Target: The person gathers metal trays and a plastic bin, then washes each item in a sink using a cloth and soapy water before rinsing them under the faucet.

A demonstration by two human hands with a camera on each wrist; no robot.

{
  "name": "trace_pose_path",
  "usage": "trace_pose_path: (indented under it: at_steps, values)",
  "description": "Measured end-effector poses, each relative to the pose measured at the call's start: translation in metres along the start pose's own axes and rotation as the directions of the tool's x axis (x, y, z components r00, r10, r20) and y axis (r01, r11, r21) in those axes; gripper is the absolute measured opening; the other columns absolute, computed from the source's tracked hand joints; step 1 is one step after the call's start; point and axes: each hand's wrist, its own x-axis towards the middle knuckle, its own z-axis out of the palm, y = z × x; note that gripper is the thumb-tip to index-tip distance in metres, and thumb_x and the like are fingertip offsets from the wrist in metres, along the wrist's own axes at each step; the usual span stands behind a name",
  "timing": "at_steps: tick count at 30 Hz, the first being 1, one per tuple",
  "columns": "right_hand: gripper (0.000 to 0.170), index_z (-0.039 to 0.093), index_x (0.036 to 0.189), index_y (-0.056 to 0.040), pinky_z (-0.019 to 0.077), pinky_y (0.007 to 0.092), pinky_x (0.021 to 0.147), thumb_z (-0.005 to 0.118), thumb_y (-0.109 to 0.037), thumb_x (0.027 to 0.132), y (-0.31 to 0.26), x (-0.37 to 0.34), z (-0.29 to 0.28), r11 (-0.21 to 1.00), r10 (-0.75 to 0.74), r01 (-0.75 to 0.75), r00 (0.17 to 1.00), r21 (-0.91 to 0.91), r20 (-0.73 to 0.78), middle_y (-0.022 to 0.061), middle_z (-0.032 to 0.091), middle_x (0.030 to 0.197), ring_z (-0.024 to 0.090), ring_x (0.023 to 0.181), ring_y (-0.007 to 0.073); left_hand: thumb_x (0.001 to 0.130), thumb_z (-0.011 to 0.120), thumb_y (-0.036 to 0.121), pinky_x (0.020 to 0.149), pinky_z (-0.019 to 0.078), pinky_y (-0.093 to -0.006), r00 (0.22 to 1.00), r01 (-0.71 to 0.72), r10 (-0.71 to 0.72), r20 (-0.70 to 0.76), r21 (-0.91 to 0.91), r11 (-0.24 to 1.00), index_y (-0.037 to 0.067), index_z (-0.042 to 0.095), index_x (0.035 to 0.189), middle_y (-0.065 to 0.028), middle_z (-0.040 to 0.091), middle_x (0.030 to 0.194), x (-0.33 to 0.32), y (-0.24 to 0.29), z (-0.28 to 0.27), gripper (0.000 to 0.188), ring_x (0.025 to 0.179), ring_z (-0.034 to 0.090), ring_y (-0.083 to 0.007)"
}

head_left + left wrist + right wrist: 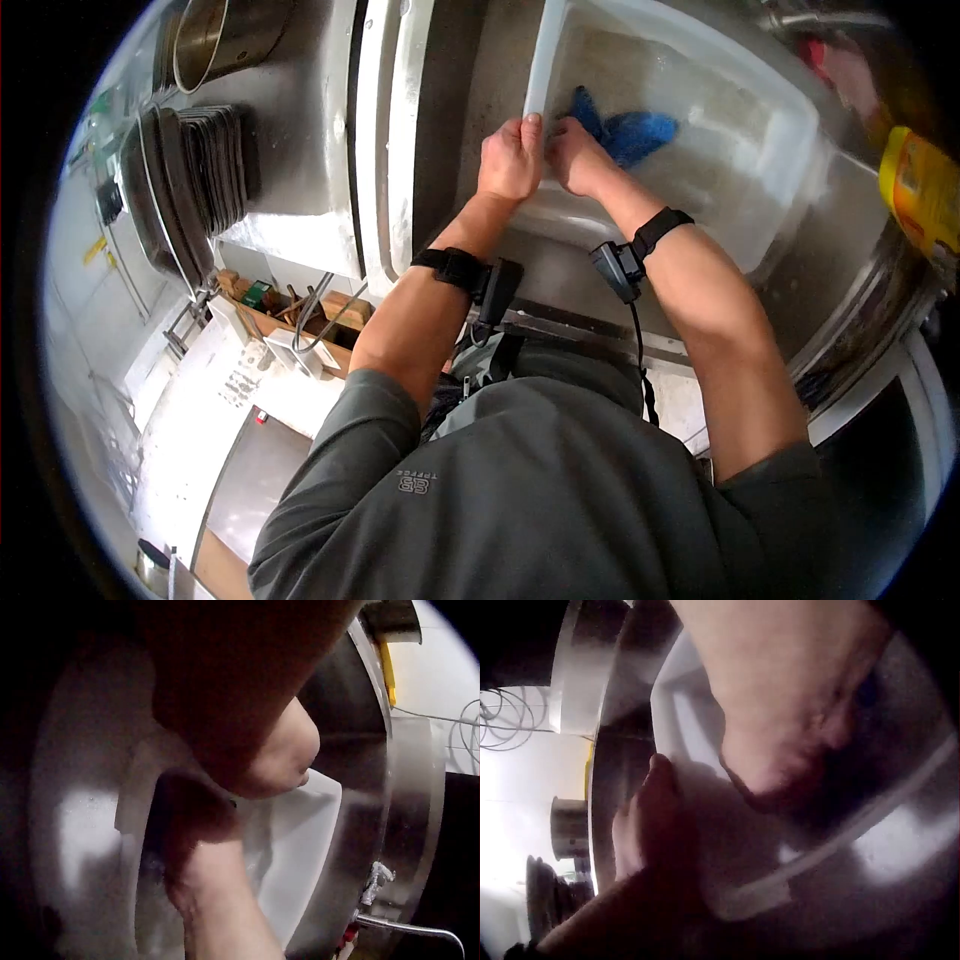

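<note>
A white plastic tub [700, 230] stands in a metal sink. My left hand [512, 160] grips the tub's left rim, with the thumb along the top edge. Inside that same wall, my right hand [580, 158] has its fingers curled, and a blue cloth [640, 135] spreads out from beside it over the tub's floor. The right wrist view shows the right hand [780, 727] bent down into the tub, its fingertips in shadow. In the left wrist view, the left hand [277, 754] lies across the rim above the right forearm.
A metal sink ledge [385, 150] runs along the left. Beyond it are a stack of dark trays [205, 165] and a metal pot [215, 40]. A yellow container [915, 190] stands at the right. Lower left, a wooden box [270, 320] holds tools.
</note>
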Motion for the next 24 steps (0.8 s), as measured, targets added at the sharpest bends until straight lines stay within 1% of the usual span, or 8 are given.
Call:
trace_pose_path:
  at_steps: [5, 7, 8, 14, 16, 19, 20, 24]
  values:
    - [0.033, 0.063, 0.114, -0.0019, 0.0415, 0.0428, 0.099, 0.055, -0.004, 0.082, -0.007, -0.033, -0.031, 0.994, 0.083, -0.091, 0.99, 0.06, 0.112, 0.0184, 0.047, 0.132, 0.051, 0.117, 0.0344, 0.097, 0.045, 0.039, 0.07, 0.0464, -0.0483, 0.999, -0.028, 0.03, -0.034, 0.05, 0.998, -0.003, 0.061, 0.082, -0.0275, 0.061, 0.079, 0.006, 0.009, -0.003, 0.047, 0.082, 0.058, -0.0471]
    - [0.037, 0.06, 0.119, -0.0042, 0.0402, 0.0432, 0.1, 0.053, -0.003, 0.083, 0.006, -0.045, -0.039, 0.944, -0.149, 0.218, 0.951, -0.246, 0.273, 0.0179, 0.049, 0.128, 0.05, 0.117, 0.0336, 0.096, 0.045, 0.039, 0.07, 0.0465, -0.0479, 0.999, -0.027, 0.029, -0.02, 0.071, 0.997, -0.003, 0.061, 0.082, -0.0274, 0.061, 0.079, 0.003, 0.01, -0.004, 0.047, 0.082, 0.058, -0.047]
    - [0.037, 0.06, 0.119, -0.0042, 0.0402, 0.0432, 0.1, 0.053, -0.003, 0.083, 0.018, -0.048, -0.035, 0.944, -0.149, 0.218, 0.951, -0.248, 0.269, 0.0179, 0.049, 0.128, 0.05, 0.117, 0.0336, 0.096, 0.045, 0.04, 0.07, 0.0464, -0.0478, 1.0, -0.006, 0.007, -0.008, 0.082, 0.997, -0.003, 0.061, 0.083, -0.0273, 0.062, 0.079, 0.003, 0.008, -0.004, 0.048, 0.082, 0.058, -0.0472]
    - [0.042, 0.058, 0.124, -0.0128, 0.0405, 0.0434, 0.1, 0.051, -0.002, 0.084, 0.06, -0.072, -0.052, 0.938, 0.187, -0.134, 0.972, -0.319, 0.141, 0.0178, 0.047, 0.128, 0.051, 0.114, 0.0369, 0.096, 0.043, 0.045, 0.072, 0.0457, -0.0458, 1.0, 0.017, -0.017, 0.025, -0.004, 1.0, -0.004, 0.061, 0.085, -0.0268, 0.061, 0.077, 0.009, 0.008, -0.008, 0.053, 0.08, 0.058, -0.046]
    - [0.035, 0.057, 0.12, -0.0094, 0.0418, 0.0443, 0.097, 0.049, -0.007, 0.087, 0.074, -0.073, -0.039, 0.966, 0.253, -0.246, 0.853, 0.076, -0.456, 0.0193, 0.047, 0.129, 0.051, 0.113, 0.0398, 0.096, 0.042, 0.045, 0.072, 0.0454, -0.0452, 1.0, 0.006, -0.006, 0.015, -0.042, 0.999, -0.004, 0.06, 0.084, -0.0268, 0.06, 0.076, 0.005, 0.006, -0.009, 0.054, 0.079, 0.058, -0.0455]
    - [0.029, 0.058, 0.115, -0.0069, 0.0435, 0.0453, 0.093, 0.047, -0.013, 0.089, 0.075, -0.04, -0.023, 0.92, 0.384, -0.371, 0.792, 0.125, -0.474, 0.0212, 0.047, 0.127, 0.05, 0.112, 0.0411, 0.096, 0.042, 0.045, 0.071, 0.045, -0.0436, 0.997, 0.011, -0.007, 0.081, -0.04, 0.999, -0.004, 0.059, 0.083, -0.0263, 0.059, 0.075, 0.005, 0.005, -0.012, 0.054, 0.079, 0.058, -0.0444]
    - [0.031, 0.06, 0.109, -0.0037, 0.0467, 0.0417, 0.089, 0.061, -0.006, 0.078, 0.072, -0.029, -0.017, 0.936, 0.341, -0.331, 0.774, 0.118, -0.534, 0.0223, 0.051, 0.116, 0.053, 0.107, 0.0395, 0.096, 0.042, 0.044, 0.07, 0.0449, -0.0438, 0.999, 0.004, -0.002, 0.046, -0.047, 0.999, -0.004, 0.059, 0.083, -0.0265, 0.059, 0.075, 0.005, 0.003, -0.011, 0.053, 0.078, 0.058, -0.0445]
    - [0.024, 0.063, 0.102, -0.0064, 0.0489, 0.042, 0.085, 0.063, -0.013, 0.079, 0.03, -0.011, -0.007, 0.958, 0.253, -0.16, 0.863, 0.239, -0.437, 0.0186, 0.053, 0.114, 0.057, 0.101, 0.0386, 0.096, 0.044, 0.042, 0.069, 0.0455, -0.0438, 1.0, -0.012, 0.013, 0.005, -0.047, 0.999, -0.004, 0.06, 0.084, -0.0272, 0.06, 0.077, 0.006, 0.0, -0.009, 0.051, 0.078, 0.058, -0.0442]
